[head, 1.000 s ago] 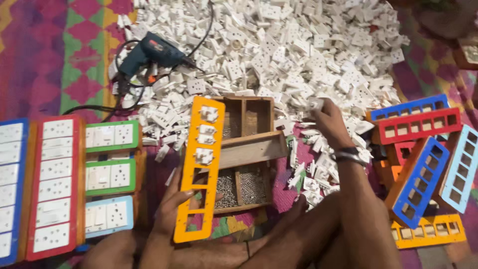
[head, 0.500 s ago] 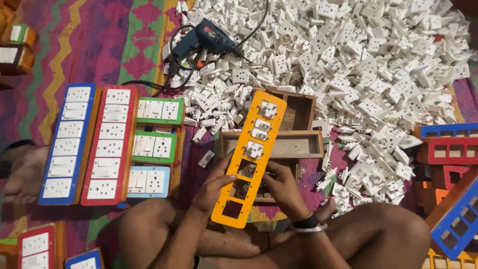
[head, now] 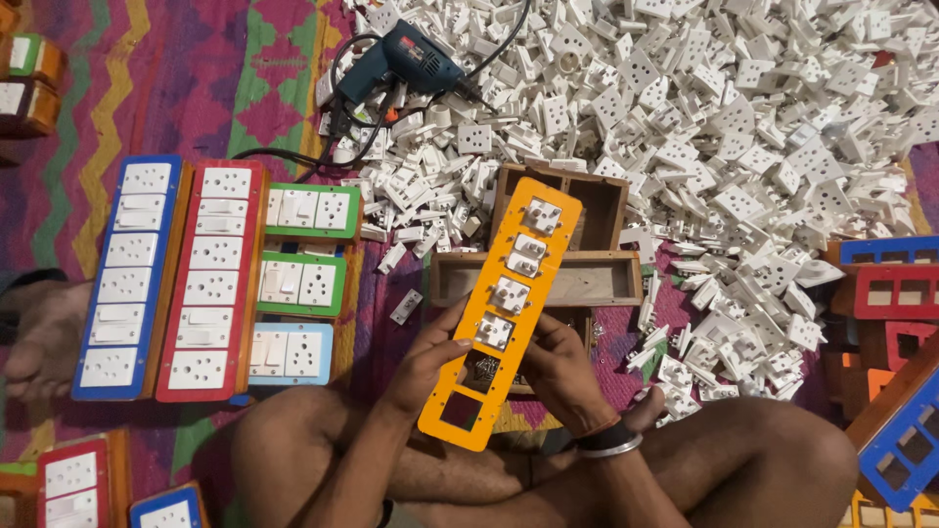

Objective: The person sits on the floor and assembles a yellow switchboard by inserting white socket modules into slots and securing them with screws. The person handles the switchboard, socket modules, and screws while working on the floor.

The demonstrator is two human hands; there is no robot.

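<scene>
Together, both hands grip a long orange faceplate (head: 501, 311) that slants over a wooden box (head: 536, 279) on the patterned floor mat (head: 186, 88). The left hand (head: 428, 364) closes on the plate's left edge near its lower end, thumb on top; its fingers go under the plate and are hidden. The right hand (head: 556, 367) clamps the right edge, partly covered by the plate, with a dark band and a metal bangle at the wrist. Four white sockets and switches fill the upper openings; the two lowest are bare. Small metal bits show through one, too small to make out.

Behind lies a big heap of white socket parts (head: 704, 117) with a blue drill (head: 406, 59) at its edge. Finished panels in blue, red and green frames (head: 210, 279) lie to the left. Empty coloured frames (head: 895, 293) are cut off at the right edge.
</scene>
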